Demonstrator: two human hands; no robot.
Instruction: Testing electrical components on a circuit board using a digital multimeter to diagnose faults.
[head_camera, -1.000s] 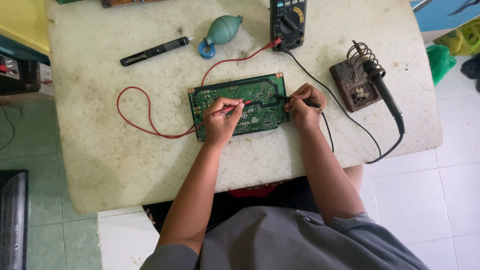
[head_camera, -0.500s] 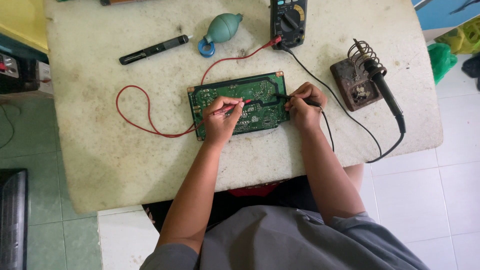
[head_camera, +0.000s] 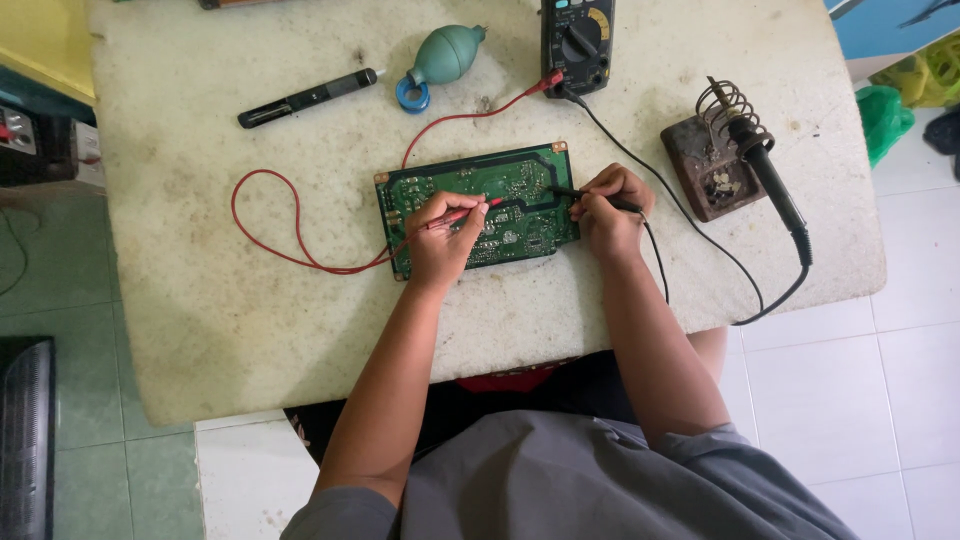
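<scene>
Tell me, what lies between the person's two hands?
In the head view, only green circuit board lies between the left hand and right hand, with both probe tips on it.

One view only, head-worn, looking almost straight down from above the seated person. Table (head_camera: 200, 300) fills the upper two-thirds of frame; its far edge is cut off at 12 o'clock. Person's torso sits at 6 o'clock, forearms running up toward centre. Middle distance: whole tabletop width fits, with tiled floor (head_camera: 860, 400) showing at 3 and 9 o'clock. No second view to overlap.
</scene>
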